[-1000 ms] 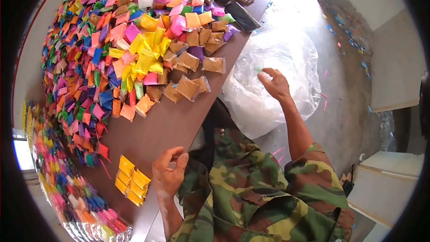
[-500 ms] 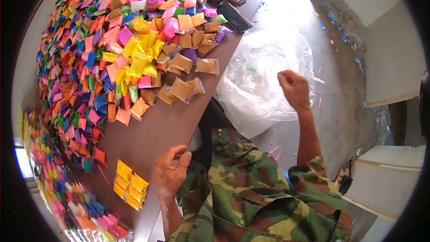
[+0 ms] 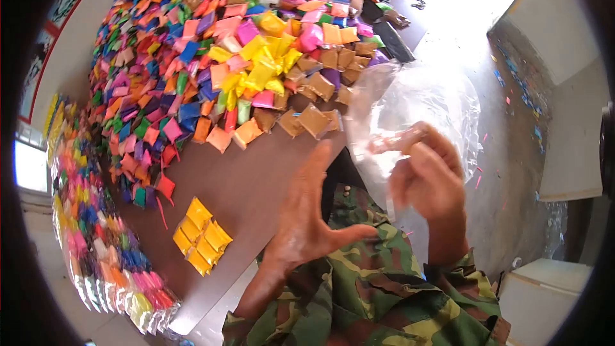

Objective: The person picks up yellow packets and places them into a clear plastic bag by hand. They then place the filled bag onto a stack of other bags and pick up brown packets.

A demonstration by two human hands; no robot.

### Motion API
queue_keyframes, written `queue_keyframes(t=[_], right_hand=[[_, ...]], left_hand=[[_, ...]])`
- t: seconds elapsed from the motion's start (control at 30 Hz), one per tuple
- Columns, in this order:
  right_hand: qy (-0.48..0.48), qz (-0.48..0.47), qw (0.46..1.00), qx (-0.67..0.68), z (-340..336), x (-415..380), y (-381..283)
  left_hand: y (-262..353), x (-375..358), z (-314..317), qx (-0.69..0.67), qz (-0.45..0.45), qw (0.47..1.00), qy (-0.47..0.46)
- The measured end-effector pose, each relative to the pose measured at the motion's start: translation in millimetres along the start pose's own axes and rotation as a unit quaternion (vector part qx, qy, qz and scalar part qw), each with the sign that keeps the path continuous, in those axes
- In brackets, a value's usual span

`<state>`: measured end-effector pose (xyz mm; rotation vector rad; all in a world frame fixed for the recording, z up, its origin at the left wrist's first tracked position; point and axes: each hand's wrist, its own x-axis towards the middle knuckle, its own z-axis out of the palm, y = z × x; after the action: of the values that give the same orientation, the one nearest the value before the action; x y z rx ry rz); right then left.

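My left hand (image 3: 301,224) is open above the table's near edge, its thumb stretched away from the raised fingers, with nothing between them. To its right, my right hand (image 3: 435,186) has curled fingers, blurred by motion, closed on a clear plastic bag (image 3: 368,102). The thin film spreads beyond the fingertips and overlaps the table edge in this view. Left of my left hand, a flat block of joined yellow packets (image 3: 202,237) lies on the brown table (image 3: 250,173). Brown packets (image 3: 315,120) lie beyond my left hand's fingertips.
A large heap of small colourful packets (image 3: 186,51) covers the far part of the table, with yellow packets (image 3: 261,74) on its near side. Long clear bags of colourful packets (image 3: 109,243) line the left side. Scraps (image 3: 525,96) litter the floor by the right wall.
My left hand has risen and spread its fingers. My right hand has come down and inward toward it, and clear film now reaches over the table edge. The view has turned left.
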<state>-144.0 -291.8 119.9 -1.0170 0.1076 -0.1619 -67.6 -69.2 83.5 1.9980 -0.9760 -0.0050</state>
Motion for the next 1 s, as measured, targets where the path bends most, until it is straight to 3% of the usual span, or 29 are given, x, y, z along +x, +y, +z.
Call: queue_keyframes(t=[0.1,0.17,0.27,0.3,0.4,0.43,0.47,0.5,0.53,0.57,0.7,0.9,1.0], right_hand=[[-0.033,0.076,0.996,0.035,41,1,24],[-0.069,0.110,0.991,0.030,48,4,38],[-0.042,0.114,0.992,0.014,58,5,55],[-0.077,0.111,0.990,0.037,53,7,63],[-0.088,0.032,0.993,-0.066,63,2,74],[-0.082,0.012,0.996,-0.040,70,-2,77],[-0.106,-0.096,0.964,-0.223,69,2,78],[-0.124,-0.205,0.888,-0.393,61,11,77],[-0.134,-0.308,0.769,-0.544,56,15,77],[-0.133,-0.290,0.724,-0.612,55,12,83],[-0.138,-0.216,0.716,-0.649,54,9,109],[-0.105,-0.107,0.823,-0.548,44,4,148],[-0.095,-0.109,0.839,-0.524,12,7,162]], left_hand=[[-1,-13,9,-0.108,-0.047,0.993,-0.029],[-4,-29,17,-0.278,-0.117,0.953,0.021],[-20,-52,21,-0.166,-0.055,0.979,0.107],[-28,-54,21,-0.175,-0.010,0.974,0.146],[-34,-77,8,-0.181,-0.098,0.972,0.115],[-27,-74,4,-0.220,-0.124,0.954,0.159],[-28,-78,1,-0.248,-0.165,0.938,0.175],[-29,-83,-2,-0.277,-0.203,0.920,0.189],[-31,-87,-5,-0.307,-0.240,0.899,0.202],[-42,-93,-1,-0.333,-0.212,0.892,0.222],[-46,-101,-11,-0.340,-0.238,0.879,0.236],[-45,-108,-14,-0.324,-0.316,0.853,0.261],[-59,-118,-28,-0.296,-0.346,0.842,0.288]])
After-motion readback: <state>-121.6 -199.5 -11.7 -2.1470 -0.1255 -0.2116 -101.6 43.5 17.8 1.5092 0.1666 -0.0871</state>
